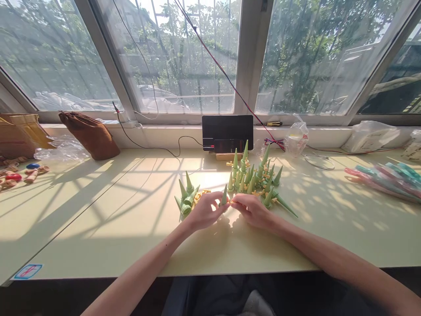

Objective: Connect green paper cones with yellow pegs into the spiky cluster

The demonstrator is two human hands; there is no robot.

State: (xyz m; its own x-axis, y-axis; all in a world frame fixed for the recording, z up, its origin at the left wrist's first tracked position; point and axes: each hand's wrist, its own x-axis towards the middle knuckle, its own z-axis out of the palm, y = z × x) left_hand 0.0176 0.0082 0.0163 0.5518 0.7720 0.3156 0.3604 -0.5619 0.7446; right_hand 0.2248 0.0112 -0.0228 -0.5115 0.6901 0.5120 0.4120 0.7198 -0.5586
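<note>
Over the front middle of the table, my left hand is closed around the base of a small green cone, its tip pointing up. My right hand pinches a small yellow piece right beside that cone; whether the two parts touch I cannot tell. Several green cones lie and stand to the left of my left hand, with small yellow pieces partly hidden behind it. Beyond my right hand stands a larger cluster of green cones with yellow pieces among them.
A black tablet leans at the windowsill with a phone before it. Cables run along the back. At left are a brown pouch and wooden pieces; at right, plastic-wrapped items and a clear bag.
</note>
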